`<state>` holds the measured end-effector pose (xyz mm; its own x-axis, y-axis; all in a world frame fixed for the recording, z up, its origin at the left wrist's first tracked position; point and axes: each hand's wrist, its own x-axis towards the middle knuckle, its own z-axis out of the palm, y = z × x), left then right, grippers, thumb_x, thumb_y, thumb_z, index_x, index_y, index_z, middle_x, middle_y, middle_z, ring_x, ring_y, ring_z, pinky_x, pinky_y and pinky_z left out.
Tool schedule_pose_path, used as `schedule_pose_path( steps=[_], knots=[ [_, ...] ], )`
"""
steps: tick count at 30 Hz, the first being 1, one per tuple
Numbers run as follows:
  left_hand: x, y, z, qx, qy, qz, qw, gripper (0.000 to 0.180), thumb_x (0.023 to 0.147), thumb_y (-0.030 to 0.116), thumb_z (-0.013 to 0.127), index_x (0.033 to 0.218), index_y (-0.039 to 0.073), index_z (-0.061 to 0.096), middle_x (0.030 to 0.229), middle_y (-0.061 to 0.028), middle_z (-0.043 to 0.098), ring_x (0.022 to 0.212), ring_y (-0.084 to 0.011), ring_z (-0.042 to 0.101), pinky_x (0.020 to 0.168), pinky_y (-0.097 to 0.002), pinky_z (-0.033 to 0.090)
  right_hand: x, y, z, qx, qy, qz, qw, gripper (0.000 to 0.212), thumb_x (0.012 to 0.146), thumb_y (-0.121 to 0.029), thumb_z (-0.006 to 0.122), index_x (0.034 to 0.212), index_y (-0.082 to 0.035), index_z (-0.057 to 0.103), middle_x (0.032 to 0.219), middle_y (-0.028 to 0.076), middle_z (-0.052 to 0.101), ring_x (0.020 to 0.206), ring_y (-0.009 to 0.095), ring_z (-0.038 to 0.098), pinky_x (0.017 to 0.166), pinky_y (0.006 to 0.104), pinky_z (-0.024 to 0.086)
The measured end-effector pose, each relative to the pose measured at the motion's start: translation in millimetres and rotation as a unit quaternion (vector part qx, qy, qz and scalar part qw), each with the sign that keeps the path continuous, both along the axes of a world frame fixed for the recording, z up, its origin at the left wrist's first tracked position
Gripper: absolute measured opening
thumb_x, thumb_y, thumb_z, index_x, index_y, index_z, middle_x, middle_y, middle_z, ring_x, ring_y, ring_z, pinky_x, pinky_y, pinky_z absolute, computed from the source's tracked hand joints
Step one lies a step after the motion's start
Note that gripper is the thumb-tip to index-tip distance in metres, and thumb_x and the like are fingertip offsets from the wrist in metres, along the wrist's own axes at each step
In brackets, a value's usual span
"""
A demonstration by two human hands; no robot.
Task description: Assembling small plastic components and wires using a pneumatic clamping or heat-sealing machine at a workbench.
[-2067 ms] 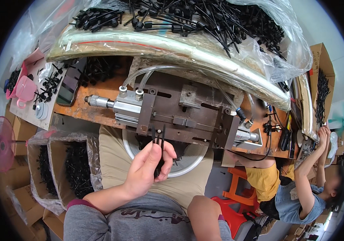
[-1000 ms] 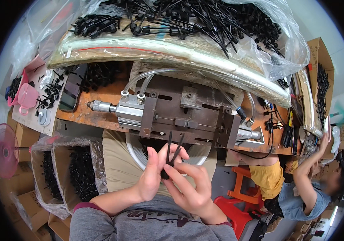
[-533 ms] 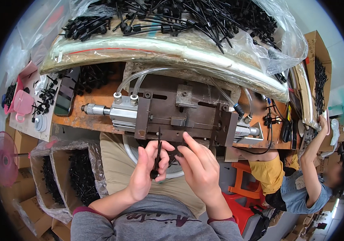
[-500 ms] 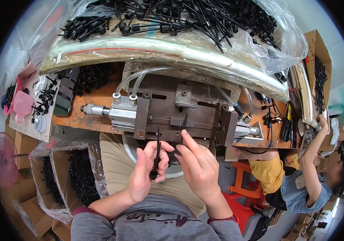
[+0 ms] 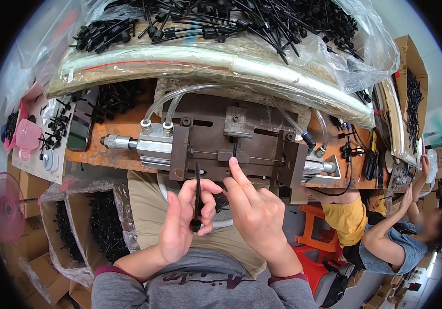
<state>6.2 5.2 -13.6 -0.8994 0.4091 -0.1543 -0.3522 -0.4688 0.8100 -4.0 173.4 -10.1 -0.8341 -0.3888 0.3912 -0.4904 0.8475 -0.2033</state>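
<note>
Dark script lettering (image 5: 203,280) runs across the chest of the grey shirt (image 5: 205,262) (creased and foreshortened); other print is too small to read.

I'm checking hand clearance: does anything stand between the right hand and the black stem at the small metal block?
Nothing visible does: the right hand appears to touch the black stem with its index finger, at the small metal block.

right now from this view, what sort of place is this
Likely a small assembly workshop: a metal fixture with clear tubes on a worn workbench, a big heap of black parts, and plastic-lined boxes holding more.
</note>
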Motion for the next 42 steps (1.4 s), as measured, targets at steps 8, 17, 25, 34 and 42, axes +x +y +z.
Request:
schedule_pose_path(
  steps=[8, 17, 25, 34, 42],
  knots=[
    [-4, 1, 11, 0.022, -0.048, -0.010, 0.999, 0.082, 0.094, 0.069, 0.010, 0.123, 0.000, 0.042, 0.078, -0.0005, 0.037, 0.068, -0.0103, 0.036, 0.054, -0.0217, 0.032, 1, -4, 4, 0.022, -0.005, -0.020, 1.000, 0.026, 0.071, -0.004, 0.065, 0.097, 0.000, 0.065, 0.121, 0.017, 0.063, 0.045, 0.010, 0.050, 0.048, 0.0228, 0.041],
    [-3, 2, 7, 0.030, -0.029, -0.026, 0.999, 0.079, 0.096, 0.064, 0.007, 0.131, 0.001, 0.039, 0.082, 0.0011, 0.036, 0.073, -0.0100, 0.035, 0.064, -0.0225, 0.034, 30, -1, 19, -0.155, 0.045, 0.150, 0.975, 0.027, 0.074, -0.014, 0.073, 0.097, -0.001, 0.068, 0.096, 0.006, 0.064, 0.060, 0.012, 0.055, 0.051, 0.0228, 0.040],
    [-5, 7, 6, -0.003, -0.031, 0.004, 1.000, 0.058, 0.101, 0.050, 0.025, 0.124, 0.002, 0.047, 0.084, 0.0017, 0.043, 0.077, -0.0096, 0.040, 0.076, -0.0237, 0.034, 34, 0, 7, -0.294, -0.002, 0.126, 0.947, 0.032, 0.063, -0.009, 0.083, 0.093, -0.005, 0.072, 0.103, 0.009, 0.066, 0.078, 0.019, 0.066, 0.064, 0.0280, 0.054],
    [-8, 1, 8, -0.029, -0.048, 0.034, 0.998, 0.027, 0.097, 0.023, 0.053, 0.103, -0.002, 0.064, 0.093, -0.0071, 0.065, 0.076, -0.0068, 0.053, 0.069, -0.0212, 0.041, 49, 6, 1, -0.391, -0.104, 0.121, 0.907, 0.029, 0.064, -0.007, 0.084, 0.090, -0.001, 0.072, 0.107, 0.018, 0.068, 0.092, 0.025, 0.070, 0.076, 0.0310, 0.058],
    [-6, 1, 11, -0.047, -0.026, 0.048, 0.997, 0.026, 0.097, 0.021, 0.054, 0.093, -0.001, 0.069, 0.085, -0.0082, 0.068, 0.068, -0.0061, 0.048, 0.063, -0.0211, 0.036, 48, 6, -3, -0.393, -0.075, 0.152, 0.904, 0.029, 0.068, -0.003, 0.080, 0.096, 0.001, 0.070, 0.112, 0.019, 0.066, 0.087, 0.026, 0.070, 0.068, 0.0303, 0.059]
  ],
)
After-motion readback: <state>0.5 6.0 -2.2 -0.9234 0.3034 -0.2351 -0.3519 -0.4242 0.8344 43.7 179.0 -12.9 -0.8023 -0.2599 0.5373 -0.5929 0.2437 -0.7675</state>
